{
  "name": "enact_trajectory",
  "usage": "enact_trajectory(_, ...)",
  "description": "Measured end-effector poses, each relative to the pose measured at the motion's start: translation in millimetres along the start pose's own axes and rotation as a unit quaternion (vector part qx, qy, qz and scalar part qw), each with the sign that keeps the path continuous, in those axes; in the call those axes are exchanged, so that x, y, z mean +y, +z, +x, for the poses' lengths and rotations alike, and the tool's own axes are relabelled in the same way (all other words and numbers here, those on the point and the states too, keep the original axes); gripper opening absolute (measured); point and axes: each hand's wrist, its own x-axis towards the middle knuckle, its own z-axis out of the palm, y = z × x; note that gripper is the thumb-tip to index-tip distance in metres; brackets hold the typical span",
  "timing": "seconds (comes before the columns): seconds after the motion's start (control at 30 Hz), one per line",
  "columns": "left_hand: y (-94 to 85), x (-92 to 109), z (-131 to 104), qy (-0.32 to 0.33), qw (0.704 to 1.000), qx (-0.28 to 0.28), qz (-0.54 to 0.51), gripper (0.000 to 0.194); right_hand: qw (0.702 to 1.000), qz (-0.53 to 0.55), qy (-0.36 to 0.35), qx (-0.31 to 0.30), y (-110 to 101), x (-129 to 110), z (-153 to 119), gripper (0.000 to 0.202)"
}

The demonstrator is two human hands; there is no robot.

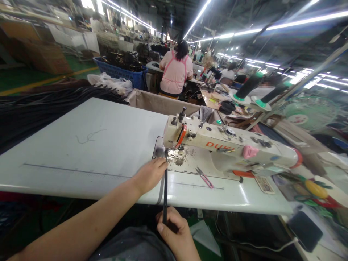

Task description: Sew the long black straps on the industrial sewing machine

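A narrow black strip [165,192] runs from under the presser foot of a white sewing machine [201,139] down over the table's front edge. My left hand [152,175] lies on the table just in front of the needle area, its fingers closed together on the strip. Below the edge, my right hand [175,226] pinches the strip's lower part between thumb and fingers. Thread snips [205,177] with pink handles rest to the right of the strip, on the machine bed and table.
Loose thread [91,137] lies on the white table [108,119]. Many black strips [54,108] are heaped at the left. Behind the table are a blue basket [119,70] and a seated person [176,72]. Thread cones [248,87] and a phone-like dark object [305,230] are at right.
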Motion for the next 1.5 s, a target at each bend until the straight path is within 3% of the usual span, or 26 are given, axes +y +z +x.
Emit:
enact_trajectory(0.1, 1.5, -1, 0, -0.004, 1.0, 0.004, -0.002, 0.021, 0.999, -0.021, 0.034, 0.023, 1, -4, 4, 0.036)
enact_trajectory(0.27, 2.3, -3, -1, 0.005, 1.0, -0.007, -0.004, 0.022, 0.992, 0.053, 0.113, 0.02, 5, -13, 4, 0.047)
enact_trajectory(0.53, 1.8, -1, 0, -0.013, 1.0, 0.003, -0.001, 0.025, 0.995, 0.044, 0.089, 0.016, 6, -8, -2, 0.045)
enact_trajectory(0.97, -0.4, -1, 0, -0.006, 1.0, -0.026, 0.002, 0.024, 0.996, 0.051, 0.068, 0.013, 3, -2, -5, 0.038)
enact_trajectory(1.3, -0.4, -2, -1, -0.003, 0.999, -0.037, -0.008, 0.024, 0.998, 0.027, 0.055, 0.01, 3, -2, -5, 0.045)
enact_trajectory(1.5, 6.0, -4, -1, -0.012, 0.999, -0.015, -0.026, 0.026, 0.998, 0.025, 0.055, 0.014, 2, -3, -4, 0.048)
